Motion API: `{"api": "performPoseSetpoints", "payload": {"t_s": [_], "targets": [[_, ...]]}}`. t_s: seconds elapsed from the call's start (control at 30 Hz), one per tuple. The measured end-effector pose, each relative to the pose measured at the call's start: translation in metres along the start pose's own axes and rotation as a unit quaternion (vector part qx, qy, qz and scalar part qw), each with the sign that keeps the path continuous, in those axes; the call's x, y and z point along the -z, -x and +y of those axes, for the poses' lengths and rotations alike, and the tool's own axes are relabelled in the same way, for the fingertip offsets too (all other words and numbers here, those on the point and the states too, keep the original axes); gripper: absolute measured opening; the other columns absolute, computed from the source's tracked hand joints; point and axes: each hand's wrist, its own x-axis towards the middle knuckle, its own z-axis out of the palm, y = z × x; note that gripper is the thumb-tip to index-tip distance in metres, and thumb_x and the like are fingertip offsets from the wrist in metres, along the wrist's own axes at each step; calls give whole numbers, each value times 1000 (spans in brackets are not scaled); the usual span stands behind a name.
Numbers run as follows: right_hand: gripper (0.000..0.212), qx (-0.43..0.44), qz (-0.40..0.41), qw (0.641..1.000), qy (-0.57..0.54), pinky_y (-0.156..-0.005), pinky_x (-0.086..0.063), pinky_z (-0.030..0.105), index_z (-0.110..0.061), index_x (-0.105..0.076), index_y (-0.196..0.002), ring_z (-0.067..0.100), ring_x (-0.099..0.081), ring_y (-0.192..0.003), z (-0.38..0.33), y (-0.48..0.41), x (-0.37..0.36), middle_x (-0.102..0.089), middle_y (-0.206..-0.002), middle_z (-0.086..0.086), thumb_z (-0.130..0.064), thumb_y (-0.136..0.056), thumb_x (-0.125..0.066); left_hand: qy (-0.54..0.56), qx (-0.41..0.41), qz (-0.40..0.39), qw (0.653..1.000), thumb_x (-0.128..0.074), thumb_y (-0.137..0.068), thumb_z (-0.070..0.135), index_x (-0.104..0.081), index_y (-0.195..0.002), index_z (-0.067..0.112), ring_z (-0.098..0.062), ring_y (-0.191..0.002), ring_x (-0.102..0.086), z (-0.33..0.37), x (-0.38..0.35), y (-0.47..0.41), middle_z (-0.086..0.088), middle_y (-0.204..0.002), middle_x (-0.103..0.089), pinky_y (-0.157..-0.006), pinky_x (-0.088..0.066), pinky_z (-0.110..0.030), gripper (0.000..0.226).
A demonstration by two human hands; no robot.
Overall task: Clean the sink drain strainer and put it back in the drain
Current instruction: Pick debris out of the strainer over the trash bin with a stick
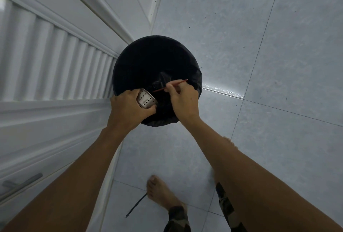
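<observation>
My left hand (128, 109) grips the metal sink drain strainer (145, 100), a perforated steel cup tilted on its side over the near rim of a round bin lined with a black bag (141, 60). My right hand (182, 99) pinches a thin red stick (178, 83) that points left toward the strainer's mouth. The stick's tip sits just above and right of the strainer; I cannot tell whether they touch. Both hands hover over the bin's near edge.
White cabinet doors with a grooved panel (48, 60) run along the left, a grey handle (22, 183) low down. Glossy pale floor tiles (259, 46) spread to the right. My bare foot (161, 192) stands below, a dark thin object (135, 205) beside it.
</observation>
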Motion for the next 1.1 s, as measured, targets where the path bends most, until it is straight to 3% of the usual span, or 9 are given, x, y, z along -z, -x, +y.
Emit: {"api": "performPoseSetpoints", "payload": {"t_s": [0.1, 0.23, 0.37, 0.5, 0.63, 0.77, 0.87, 0.97, 1.1], "targets": [[15, -31, -103, 989, -105, -75, -56, 17, -19, -75, -95, -1, -69, -77, -7, 0, -4, -77, -85, -8, -26, -99, -63, 4, -20, 3, 1000, -80, -74, 58, -65, -105, 18, -24, -84, -63, -1, -3, -2, -2, -90, -66, -92, -49, -51, 52], [14, -173, -195, 951, -169, -68, -55, 21, -12, -77, -96, 5, -65, -76, -1, -8, 2, -78, -88, -1, -20, -97, -65, -12, -59, 39, 997, -85, -70, 54, -67, -105, 16, -24, -85, -64, -7, 1, -6, -3, -89, -68, -88, -48, -49, 55], [17, -71, -116, 991, 6, -85, -52, 22, -18, -79, -82, 2, -65, -80, -1, -19, 4, -75, -80, -8, -24, -94, -68, -36, -85, 34, 995, -88, -67, 53, -69, -121, 14, -28, -93, -67, -18, 1, -4, -7, -99, -71, -95, -43, -50, 69], [14, -97, -174, 971, -135, -65, -54, 18, -21, -77, -85, -2, -69, -71, -10, -15, 1, -77, -80, -10, -25, -94, -68, -27, -98, 22, 995, -87, -67, 54, -68, -126, 12, -29, -96, -67, -13, -2, -6, -9, -104, -72, -95, -46, -52, 75], [18, -48, -156, 986, 34, -91, -52, 26, -19, -80, -86, 0, -67, -83, 0, -25, 11, -77, -78, -10, -27, -95, -67, -28, -109, 18, 994, -92, -66, 49, -66, -130, 10, -30, -99, -67, -15, 0, -4, -11, -109, -72, -99, -46, -54, 79], [14, -58, -147, 980, -122, -68, -55, 18, -19, -77, -94, 3, -72, -85, -4, -16, 5, -78, -85, -8, -27, -96, -66, -20, -115, 19, 993, -92, -68, 44, -65, -132, 10, -30, -102, -67, -9, -3, -5, -11, -113, -72, -99, -45, -52, 77], [18, -28, -174, 984, -20, -78, -57, 21, -18, -79, -91, 7, -69, -80, 2, -17, 10, -76, -85, -7, -28, -96, -66, -11, -117, 12, 993, -89, -73, 44, -64, -131, 9, -28, -103, -68, -16, 1, -8, -8, -114, -73, -100, -47, -53, 72], [18, 36, -77, 996, 28, -78, -44, 4, -19, -80, -89, -6, -65, -79, 5, -17, 13, -73, -82, -16, -30, -95, -67, -5, -114, 17, 993, -87, -77, 43, -64, -129, 10, -25, -103, -68, -23, 3, -8, -6, -112, -73, -102, -47, -52, 66], [14, 125, -113, 984, 58, -76, -35, -8, -17, -80, -96, -14, -61, -74, 1, -6, -2, -75, -89, -12, -26, -95, -69, -17, -108, 14, 994, -86, -76, 45, -64, -126, 11, -26, -101, -67, -21, 0, -7, -7, -110, -72, -100, -47, -52, 65]]}}
